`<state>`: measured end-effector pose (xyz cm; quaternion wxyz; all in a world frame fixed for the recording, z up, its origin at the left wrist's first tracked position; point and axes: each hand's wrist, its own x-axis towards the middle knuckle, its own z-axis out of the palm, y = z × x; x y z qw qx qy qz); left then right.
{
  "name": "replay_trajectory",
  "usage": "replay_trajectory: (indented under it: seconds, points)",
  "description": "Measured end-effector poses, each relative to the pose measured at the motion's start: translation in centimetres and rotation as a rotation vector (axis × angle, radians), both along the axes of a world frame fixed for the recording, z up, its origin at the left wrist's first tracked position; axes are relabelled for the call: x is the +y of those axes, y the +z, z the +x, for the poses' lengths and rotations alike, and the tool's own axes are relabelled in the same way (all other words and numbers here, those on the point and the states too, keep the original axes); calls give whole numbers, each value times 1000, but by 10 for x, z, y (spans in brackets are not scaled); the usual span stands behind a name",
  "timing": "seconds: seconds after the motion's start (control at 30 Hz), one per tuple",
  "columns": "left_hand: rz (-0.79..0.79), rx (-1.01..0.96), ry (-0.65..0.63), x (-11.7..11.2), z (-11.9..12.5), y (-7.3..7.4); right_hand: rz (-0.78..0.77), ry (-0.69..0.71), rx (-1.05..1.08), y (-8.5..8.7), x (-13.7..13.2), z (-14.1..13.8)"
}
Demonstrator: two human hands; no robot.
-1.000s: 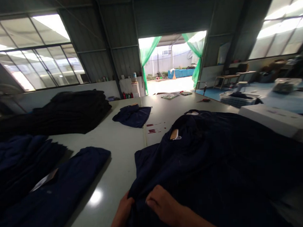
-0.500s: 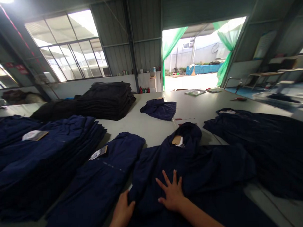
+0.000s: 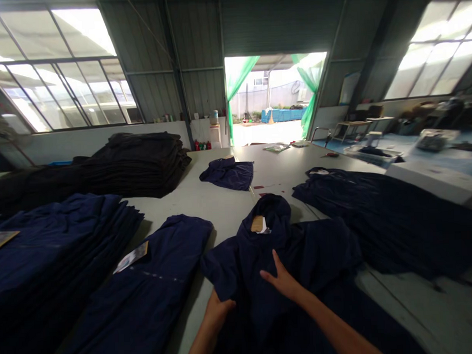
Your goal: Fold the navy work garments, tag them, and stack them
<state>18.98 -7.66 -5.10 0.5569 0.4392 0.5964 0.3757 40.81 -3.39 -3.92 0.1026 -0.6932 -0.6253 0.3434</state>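
A dark navy hooded jacket (image 3: 263, 279) lies spread in front of me, its hood toward the far side and a brown and white tag (image 3: 259, 224) at the neck. My left hand (image 3: 216, 313) is closed on the jacket's left edge, thumb on top and the other fingers hidden in the cloth. On the jacket's front rests my right hand (image 3: 284, 282), turned partly on its side, with thumb and index finger apart; its remaining fingers are hidden. Just left of the jacket lies a folded navy garment (image 3: 158, 283) bearing a tag (image 3: 131, 256).
Stacked navy garments (image 3: 64, 260) stand at left, with a black garment pile (image 3: 142, 165) behind. A small navy piece (image 3: 228, 173) lies farther up the table (image 3: 175, 200). More navy garments (image 3: 384, 218) cover the right side. Plastic-wrapped packets (image 3: 277, 147) sit near the far edge.
My view has swung to the right. My right hand has gone from lying flat with fingers spread to being turned on its side. The left hand still holds the jacket's edge, now bunched inward.
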Motion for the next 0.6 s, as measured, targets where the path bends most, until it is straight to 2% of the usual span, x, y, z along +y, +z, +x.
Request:
replay_trajectory:
  seconds: [0.07, 0.13, 0.23, 0.3, 0.33, 0.37, 0.4, 0.47, 0.53, 0.6]
  points:
    - [-6, -189, -206, -10, 31, 9, -15, -34, 88, 4, 17, -5]
    - [-30, -227, -392, -23, 58, 16, -23, -50, 21, 6, 26, -13]
    - [-52, -72, -655, -39, 79, 21, 19, -72, -304, 4, 30, -12]
    - [-62, 68, -763, -39, 79, 22, 63, -101, -505, -3, 29, 6]
    - [-50, 133, -757, -35, 77, 21, 71, -129, -564, -8, 28, 20]
    - [-21, 193, -694, -28, 76, 21, 67, -166, -589, -13, 28, 36]
    - [20, 246, -583, -18, 75, 19, 51, -210, -579, -19, 27, 53]
    - [69, 275, -257, 5, 78, 14, -21, -284, -492, -32, 27, 85]
    - [22, 225, 9, 27, 87, 5, -104, -297, -379, -41, 27, 106]
    - [-65, 138, 114, 41, 100, -4, -143, -271, -277, -44, 27, 113]
